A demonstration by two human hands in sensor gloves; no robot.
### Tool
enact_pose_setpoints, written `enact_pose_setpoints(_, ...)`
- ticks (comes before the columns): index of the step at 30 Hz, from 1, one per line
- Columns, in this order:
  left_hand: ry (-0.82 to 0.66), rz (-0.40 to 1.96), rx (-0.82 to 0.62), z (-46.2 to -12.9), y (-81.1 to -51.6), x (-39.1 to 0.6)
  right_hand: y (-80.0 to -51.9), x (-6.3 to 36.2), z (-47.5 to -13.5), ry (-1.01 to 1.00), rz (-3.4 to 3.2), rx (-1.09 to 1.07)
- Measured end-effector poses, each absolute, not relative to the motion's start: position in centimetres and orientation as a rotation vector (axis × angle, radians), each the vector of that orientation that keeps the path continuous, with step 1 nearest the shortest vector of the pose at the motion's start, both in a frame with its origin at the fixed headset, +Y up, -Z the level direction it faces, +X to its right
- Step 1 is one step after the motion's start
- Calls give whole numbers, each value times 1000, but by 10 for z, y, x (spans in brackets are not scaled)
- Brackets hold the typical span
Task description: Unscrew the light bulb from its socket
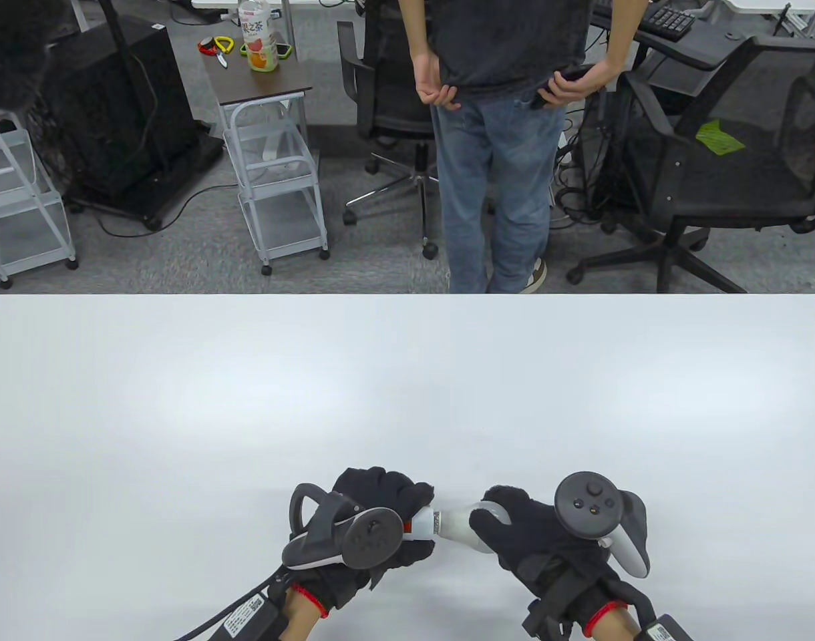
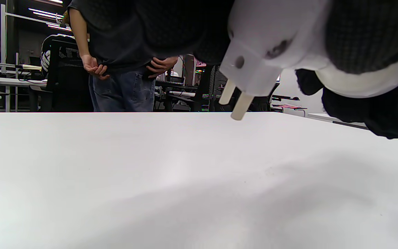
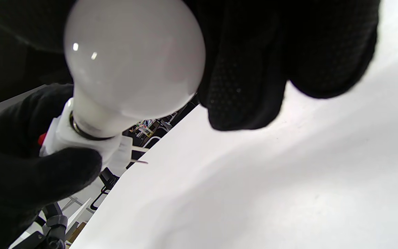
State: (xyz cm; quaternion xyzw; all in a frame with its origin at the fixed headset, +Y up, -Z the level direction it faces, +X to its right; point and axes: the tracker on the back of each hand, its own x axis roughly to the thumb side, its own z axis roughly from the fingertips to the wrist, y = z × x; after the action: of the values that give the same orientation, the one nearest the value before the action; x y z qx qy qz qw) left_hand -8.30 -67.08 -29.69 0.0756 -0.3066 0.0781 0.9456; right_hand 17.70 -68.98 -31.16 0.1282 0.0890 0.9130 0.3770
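A white frosted light bulb (image 1: 462, 526) sits screwed into a white plug-in socket (image 1: 422, 523) with a red switch, held above the white table (image 1: 407, 400) near its front edge. My left hand (image 1: 387, 517) grips the socket; its two prongs show in the left wrist view (image 2: 237, 100). My right hand (image 1: 514, 527) grips the bulb's globe, which fills the right wrist view (image 3: 133, 58) with the socket (image 3: 81, 138) and left-hand fingers (image 3: 29, 180) below it.
A person in jeans (image 1: 501, 147) stands just beyond the table's far edge. Black office chairs (image 1: 715, 153) and a white cart (image 1: 274, 160) stand on the floor behind. Nothing else lies on the table.
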Motion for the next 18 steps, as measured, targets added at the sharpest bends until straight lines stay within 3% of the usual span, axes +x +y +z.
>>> enact_pose_setpoints(18,-614,174,140,-299,-670,-86,-687,173,-306,186,2372,382)
